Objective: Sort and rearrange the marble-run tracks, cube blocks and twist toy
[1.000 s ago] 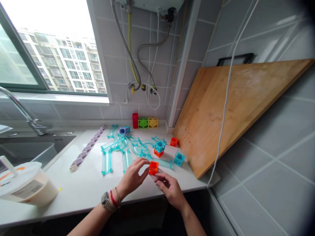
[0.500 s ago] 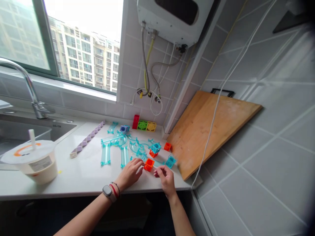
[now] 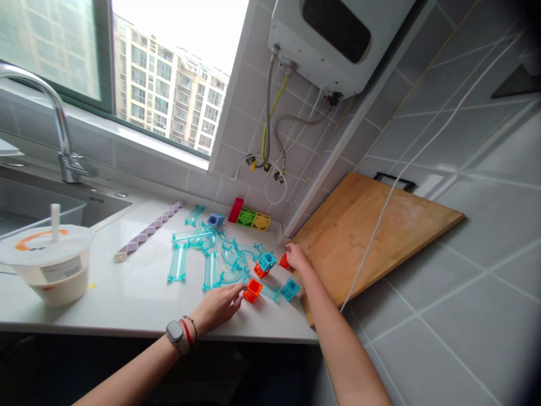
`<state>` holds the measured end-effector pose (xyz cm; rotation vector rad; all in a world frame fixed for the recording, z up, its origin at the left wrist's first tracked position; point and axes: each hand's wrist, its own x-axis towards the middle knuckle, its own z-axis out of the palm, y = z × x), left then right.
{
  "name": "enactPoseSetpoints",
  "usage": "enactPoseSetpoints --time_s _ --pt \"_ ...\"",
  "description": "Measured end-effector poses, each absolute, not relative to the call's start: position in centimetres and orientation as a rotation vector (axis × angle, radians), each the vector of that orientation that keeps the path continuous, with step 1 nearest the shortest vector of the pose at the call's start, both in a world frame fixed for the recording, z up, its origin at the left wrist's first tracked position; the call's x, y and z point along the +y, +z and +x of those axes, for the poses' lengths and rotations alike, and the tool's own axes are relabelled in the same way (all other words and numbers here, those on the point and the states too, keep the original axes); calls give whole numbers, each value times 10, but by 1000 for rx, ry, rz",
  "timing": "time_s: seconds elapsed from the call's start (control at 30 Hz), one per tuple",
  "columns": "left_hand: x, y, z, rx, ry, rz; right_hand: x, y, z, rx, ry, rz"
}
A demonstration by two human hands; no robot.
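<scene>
My left hand (image 3: 220, 307) rests on the counter with its fingers stretched out and apart, fingertips at the left side of an orange hollow cube block (image 3: 253, 290). At the far right, my right hand (image 3: 296, 256) reaches to the foot of the wooden board, its fingers closed on another orange cube block (image 3: 284, 261), which they partly hide. Between the hands, a teal cube block (image 3: 266, 261) sits on top of an orange one (image 3: 261, 272). A separate teal cube block (image 3: 289, 288) stands below my right forearm's side of the counter.
Clear teal track pieces (image 3: 177, 262) lie across the counter. Behind them are a blue-purple block (image 3: 216, 219) and a row of red, green (image 3: 246, 217) and yellow blocks. A lilac strip (image 3: 147, 232), lidded cup (image 3: 63, 270), sink and leaning wooden board (image 3: 359, 225) surround them.
My right hand has moved away from beside the nearest orange cube block, up and right to the one by the board. My left hand stays beside its block. The view has tilted.
</scene>
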<state>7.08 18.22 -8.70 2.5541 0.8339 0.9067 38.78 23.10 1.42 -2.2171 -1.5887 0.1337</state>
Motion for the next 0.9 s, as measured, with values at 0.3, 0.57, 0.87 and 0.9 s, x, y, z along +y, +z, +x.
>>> enactPoseSetpoints --time_s 0.3,0.57,0.87,0.9 --pt "184 -90 73 853 813 2592 253 -4 412 -1890 188 -2364" --pt "187 -99 74 844 843 2603 232 19 405 -1714 -1 -2263" --pt "188 -93 73 851 765 2629 107 -25 325 -955 843 -1269" --pt "187 -92 73 852 750 2640 97 -38 315 -888 906 -1200"
